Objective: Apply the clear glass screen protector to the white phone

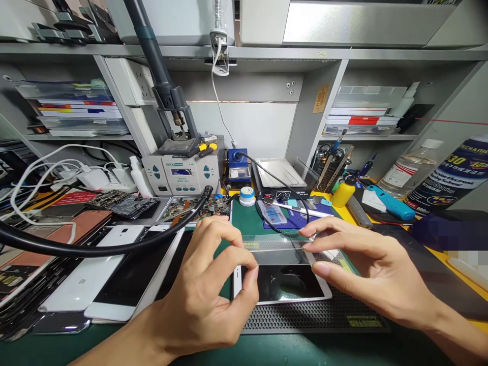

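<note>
A white-framed phone (290, 282) with a dark, glossy screen lies sideways on a perforated grey mat (290, 317). Just above its far edge is a clear, thin sheet (280, 255), like a screen protector. My left hand (221, 284) is closed, pinching the sheet's left side between thumb and index finger and partly covering the phone's left end. On the other side, my right hand (369, 259) has its thumb and index finger curved at the sheet's right edge, with the other fingers raised. Whether the sheet touches the phone I cannot tell.
Several phones, including a white one (91, 267), crowd the left, beneath a thick black hose (114, 250). A grey soldering station (183, 170), a small round tub (247, 196) and a hot plate (284, 175) stand behind. Bottles, including a yellow one (344, 192), line the right.
</note>
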The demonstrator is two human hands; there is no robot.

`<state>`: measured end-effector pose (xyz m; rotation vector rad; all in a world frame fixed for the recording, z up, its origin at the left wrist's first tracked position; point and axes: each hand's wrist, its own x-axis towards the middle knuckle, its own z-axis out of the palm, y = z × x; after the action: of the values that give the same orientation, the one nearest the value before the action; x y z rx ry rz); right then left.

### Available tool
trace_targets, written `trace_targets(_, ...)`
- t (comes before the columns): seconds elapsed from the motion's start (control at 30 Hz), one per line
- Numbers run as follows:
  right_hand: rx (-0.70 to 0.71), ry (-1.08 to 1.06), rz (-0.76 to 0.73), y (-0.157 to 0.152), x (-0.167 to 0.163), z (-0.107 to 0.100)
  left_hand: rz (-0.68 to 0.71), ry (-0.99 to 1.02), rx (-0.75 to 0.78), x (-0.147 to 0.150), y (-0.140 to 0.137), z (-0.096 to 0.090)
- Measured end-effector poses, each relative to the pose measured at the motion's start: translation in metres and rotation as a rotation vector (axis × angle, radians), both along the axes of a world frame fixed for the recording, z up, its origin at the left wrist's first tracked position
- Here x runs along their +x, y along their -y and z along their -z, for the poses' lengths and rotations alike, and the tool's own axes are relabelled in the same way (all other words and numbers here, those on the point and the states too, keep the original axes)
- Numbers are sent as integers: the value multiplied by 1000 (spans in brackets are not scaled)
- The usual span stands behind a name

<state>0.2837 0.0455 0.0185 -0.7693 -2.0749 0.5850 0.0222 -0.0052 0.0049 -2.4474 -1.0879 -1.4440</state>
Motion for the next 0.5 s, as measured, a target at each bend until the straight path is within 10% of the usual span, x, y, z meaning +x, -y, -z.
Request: trace_targets(0.5,66,21,9,0,1,1,-8,-20,46,1,1,0)
